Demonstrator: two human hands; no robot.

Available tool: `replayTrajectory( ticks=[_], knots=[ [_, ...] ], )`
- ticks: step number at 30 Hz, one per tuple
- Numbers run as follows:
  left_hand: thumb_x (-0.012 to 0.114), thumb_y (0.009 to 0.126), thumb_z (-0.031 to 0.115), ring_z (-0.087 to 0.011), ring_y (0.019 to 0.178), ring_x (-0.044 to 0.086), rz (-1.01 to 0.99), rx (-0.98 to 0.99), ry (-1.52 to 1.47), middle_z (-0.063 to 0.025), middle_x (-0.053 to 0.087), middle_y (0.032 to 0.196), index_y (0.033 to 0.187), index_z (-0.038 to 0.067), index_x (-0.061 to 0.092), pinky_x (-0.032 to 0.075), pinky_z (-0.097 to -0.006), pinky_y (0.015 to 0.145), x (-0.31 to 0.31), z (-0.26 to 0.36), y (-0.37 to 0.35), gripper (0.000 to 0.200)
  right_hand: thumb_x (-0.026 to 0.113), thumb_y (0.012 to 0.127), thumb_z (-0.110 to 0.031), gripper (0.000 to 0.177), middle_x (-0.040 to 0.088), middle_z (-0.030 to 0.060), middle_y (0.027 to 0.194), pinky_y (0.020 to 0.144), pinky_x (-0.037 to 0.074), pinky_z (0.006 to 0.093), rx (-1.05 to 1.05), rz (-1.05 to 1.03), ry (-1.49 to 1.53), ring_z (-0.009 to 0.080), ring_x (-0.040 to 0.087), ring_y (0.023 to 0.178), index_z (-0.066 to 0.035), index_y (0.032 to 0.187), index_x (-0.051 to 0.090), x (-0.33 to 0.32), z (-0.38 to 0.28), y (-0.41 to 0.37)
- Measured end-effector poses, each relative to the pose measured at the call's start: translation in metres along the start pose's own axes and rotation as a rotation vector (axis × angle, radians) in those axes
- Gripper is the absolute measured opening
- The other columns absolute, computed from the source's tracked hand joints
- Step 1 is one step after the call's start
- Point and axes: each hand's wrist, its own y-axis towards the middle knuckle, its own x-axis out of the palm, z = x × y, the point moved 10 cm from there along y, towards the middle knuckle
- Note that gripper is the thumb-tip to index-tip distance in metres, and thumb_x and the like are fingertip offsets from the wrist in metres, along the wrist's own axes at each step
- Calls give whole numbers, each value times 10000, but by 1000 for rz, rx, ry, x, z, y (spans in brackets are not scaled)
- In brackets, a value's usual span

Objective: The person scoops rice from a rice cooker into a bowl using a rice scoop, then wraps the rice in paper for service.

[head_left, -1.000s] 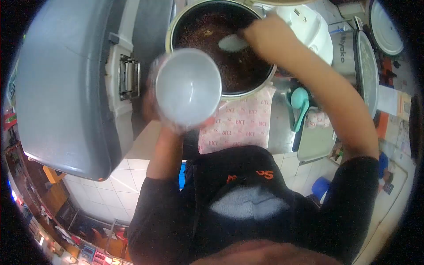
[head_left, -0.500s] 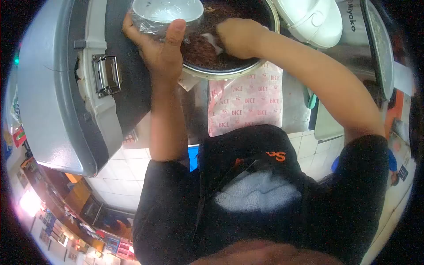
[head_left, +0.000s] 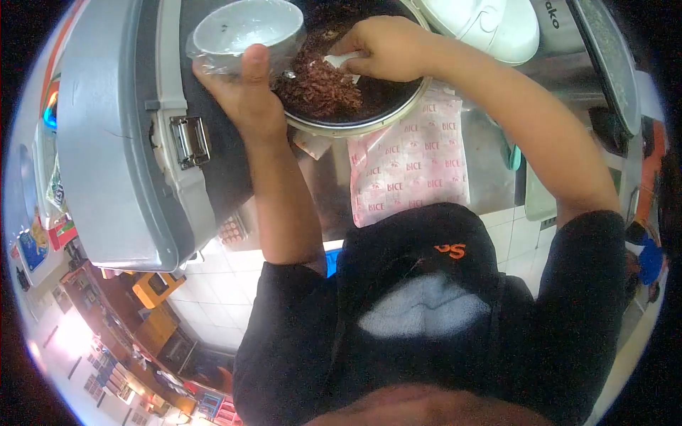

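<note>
My left hand (head_left: 249,103) grips a white bowl (head_left: 249,28) from below and the side, thumb up along its wall. Clear plastic film wraps the bowl and bunches loosely around it. The bowl is held beside the left rim of a wide round pot (head_left: 352,130). Inside the pot lies dark reddish-brown rice (head_left: 321,91), heaped toward the near left side. My right hand (head_left: 391,48) reaches into the pot, fingers closed on the handle of a white rice paddle (head_left: 341,60). The paddle's tip points left, at the rice heap; part of it is hidden by my fingers.
Pink-and-white printed wrapping paper (head_left: 412,163) lies on the metal counter (head_left: 490,156) in front of the pot. A large grey cooler box (head_left: 114,142) with a metal latch (head_left: 190,142) stands at left. A white lid-like object (head_left: 490,28) sits behind the pot at right.
The whole view has shifted slightly. My right hand has turned, so the paddle now shows more clearly, pointing left over the rice. My left hand still holds the bowl.
</note>
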Motion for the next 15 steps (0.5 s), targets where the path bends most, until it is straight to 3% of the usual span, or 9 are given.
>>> replayTrajectory(
  ticks=[4,6,8,10,12,15],
  knots=[
    [769,836,294,-287,1134,564,-54,-33,-298,-149,539,1250,1352,-5,374,472,-438,994,15,11,21,715,639,866,-225,342,704,193,986,825,519,395,-48,47,45,327,676,897,-81,1171,692,-21,8,1],
    [745,827,284,-299,1110,590,-53,-159,-431,-163,564,1221,1348,1,409,522,-459,937,17,-2,29,681,632,869,-220,341,704,197,974,817,517,389,-96,70,34,319,678,888,-60,1165,689,-35,10,-3],
    [735,817,278,-296,1110,592,-29,-177,-355,-161,571,1211,1344,5,423,524,-454,934,14,-3,29,670,601,848,-302,366,711,150,1032,854,515,418,-41,87,11,327,672,950,-143,1161,706,-53,21,-9],
    [725,806,271,-293,1111,593,-5,-194,-283,-159,578,1200,1339,10,436,525,-448,931,6,-9,26,660,593,853,-304,357,715,152,1006,839,515,410,-46,117,22,326,675,922,-136,1143,714,-73,25,-15],
    [720,780,267,-294,1111,595,-105,-378,-415,-153,573,1209,1346,26,436,522,-459,935,12,-26,18,677,593,858,-326,359,719,147,987,829,517,405,-38,84,92,320,680,905,-132,1132,718,-91,23,-23],
    [703,777,257,-294,1116,593,-140,-506,-471,-144,576,1218,1355,44,430,512,-467,948,39,-28,-7,675,573,884,-326,353,722,144,934,813,519,397,-25,275,22,302,690,898,-131,1144,710,-116,13,-31]
  ],
)
